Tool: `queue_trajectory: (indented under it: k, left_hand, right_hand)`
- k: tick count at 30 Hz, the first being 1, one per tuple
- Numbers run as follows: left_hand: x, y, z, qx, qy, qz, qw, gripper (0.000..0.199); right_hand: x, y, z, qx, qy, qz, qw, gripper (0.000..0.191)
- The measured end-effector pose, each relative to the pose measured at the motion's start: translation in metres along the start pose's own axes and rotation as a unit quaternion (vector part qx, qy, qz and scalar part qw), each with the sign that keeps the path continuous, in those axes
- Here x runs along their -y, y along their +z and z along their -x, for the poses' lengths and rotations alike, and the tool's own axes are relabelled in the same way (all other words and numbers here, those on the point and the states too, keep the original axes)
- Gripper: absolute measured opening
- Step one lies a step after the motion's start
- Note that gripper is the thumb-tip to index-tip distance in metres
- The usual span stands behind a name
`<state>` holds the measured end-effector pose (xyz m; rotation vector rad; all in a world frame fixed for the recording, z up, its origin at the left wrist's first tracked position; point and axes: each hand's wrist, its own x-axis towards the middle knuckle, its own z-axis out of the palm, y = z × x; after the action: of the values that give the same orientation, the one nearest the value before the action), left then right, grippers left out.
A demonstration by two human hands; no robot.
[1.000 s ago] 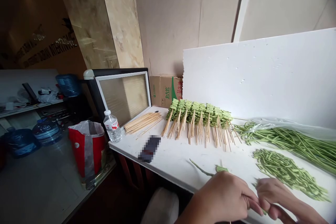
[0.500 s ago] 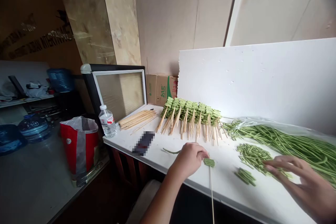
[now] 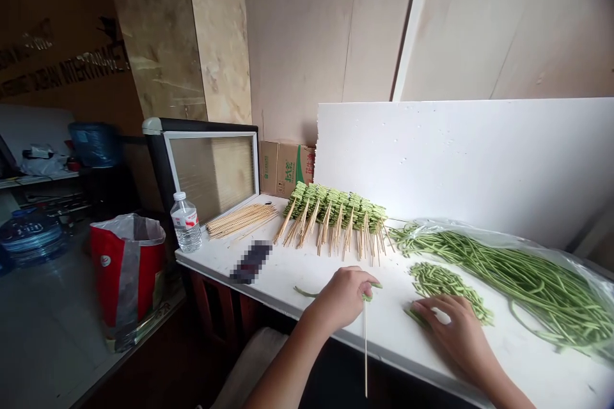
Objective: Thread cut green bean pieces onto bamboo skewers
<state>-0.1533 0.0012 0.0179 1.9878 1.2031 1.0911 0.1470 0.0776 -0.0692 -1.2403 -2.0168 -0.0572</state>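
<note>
Left hand: the left hand (image 3: 352, 291) is pinching the top of a stick (image 3: 366, 351) between thumb and fingers, with green bean pieces (image 3: 367, 298) showing at the fingertips.
Stick: it is pointing down past the near edge of the desk (image 3: 288, 262), its lower end hanging clear.
Right hand: the right hand (image 3: 453, 326) is reaching over the desk with fingers bent, its fingertips touching a few loose cut pieces (image 3: 411, 316); whether they are gripping them, I cannot tell.
Cut bean pile: the pile (image 3: 444, 284) is lying just beyond the right hand, partly hidden by it.
Long beans: uncut beans (image 3: 508, 275) are stretching across the right side of the desk, a clear plastic bag (image 3: 441, 227) lying along their far side.
Single bean: one bean (image 3: 304, 293) is lying beside the left wrist, partly covered by it.
Filled skewers: a stacked row (image 3: 340, 197) is resting at the back, bare ends pointing toward the person.
Bare sticks: a heap (image 3: 242, 220) is lying left of the filled skewers.
Bottle: a clear bottle (image 3: 186, 223) is standing upright near the desk's left end.
Box: a cardboard box (image 3: 285, 166) is standing behind the filled skewers.
</note>
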Motion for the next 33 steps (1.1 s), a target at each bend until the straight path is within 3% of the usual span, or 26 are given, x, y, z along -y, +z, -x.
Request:
queue_trajectory:
  k: [6,11,15,24,30,33]
  left_hand:
    - [-0.005,0.007,0.0,-0.017,0.012,0.046,0.999,0.027]
    - [-0.016,0.015,0.001,-0.03,0.003,0.084,0.996,0.024]
    - [-0.024,0.02,0.003,-0.019,-0.005,0.111,0.994,0.029]
    - [-0.03,0.022,0.005,0.008,-0.017,0.137,0.99,0.035]
    - [-0.022,0.014,0.004,0.07,-0.047,0.061,0.995,0.029]
    - [-0.022,0.01,0.005,0.069,-0.044,0.037,0.996,0.028]
  right_hand:
    - [0.021,-0.015,-0.006,-0.011,0.026,-0.045,0.999,0.054]
    - [0.075,-0.038,-0.01,0.089,0.034,-0.207,0.974,0.044]
    - [0.1,-0.04,-0.003,0.111,0.027,-0.236,0.965,0.04]
    - [0.103,-0.044,0.0,0.057,0.049,-0.277,0.958,0.039]
    - [0.101,-0.052,-0.005,0.016,0.044,-0.272,0.961,0.036]
    - [0.099,-0.053,-0.005,0.016,0.029,-0.272,0.962,0.037]
